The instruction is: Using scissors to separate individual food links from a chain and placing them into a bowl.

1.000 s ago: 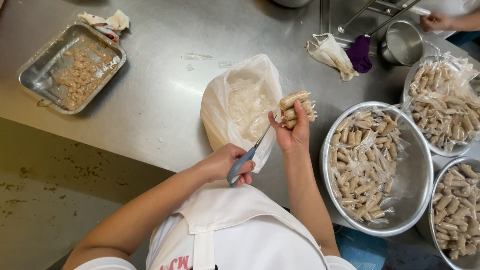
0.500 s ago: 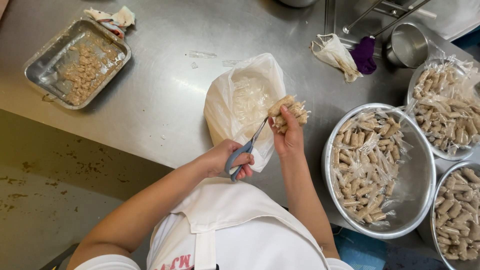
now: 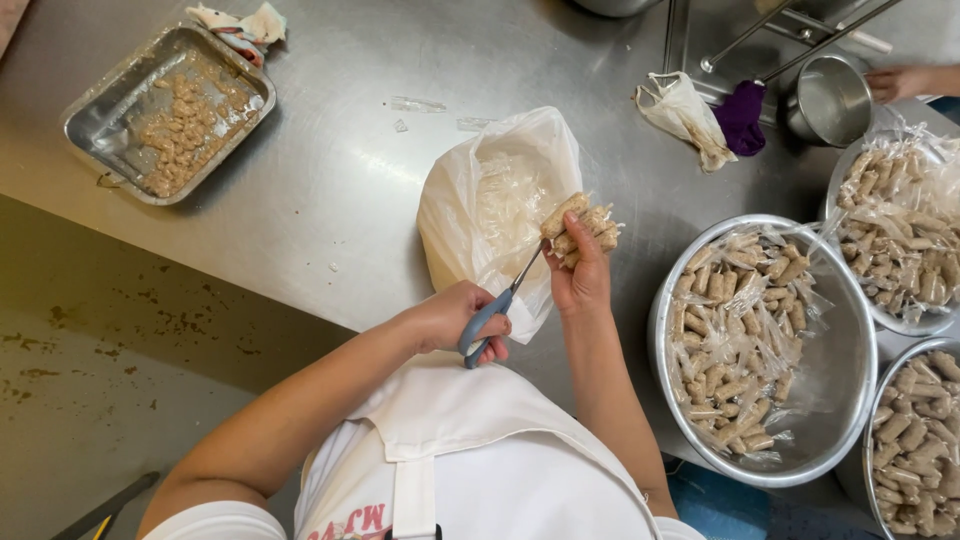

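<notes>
Sausage pieces [image 3: 580, 228], a small bundle of pale brown wrapped rolls, sit just right of the frame's centre, clasped in the right hand [image 3: 582, 275]. That hand's grip is closed round the lower end of the bundle, fingers curled up behind it, so the rolls stick out above the fingertips. The left hand [image 3: 465, 318], lower and a little left of centre, has its grip closed through the blue handles of a pair of scissors [image 3: 497, 308]; the blades slant up and to the right, their tips touching the underside of the bundle. How far the blades are parted cannot be told.

Behind the bundle, a white plastic bag [image 3: 480, 200] lies open on the steel bench [image 3: 330, 200], holding clear wrapper scraps. At the right of the frame a large metal bowl [image 3: 665, 300] holds many more wrapped rolls, with two further bowls of the same at the right edge. In the upper left, a metal tray [image 3: 100, 120] holds unwrapped bits. Near the top right, a crumpled bag [image 3: 685, 115], a purple cloth [image 3: 740, 118] and a small steel pot [image 3: 830, 100] lie together; another person's hand [image 3: 905, 80] rests beside the pot.
</notes>
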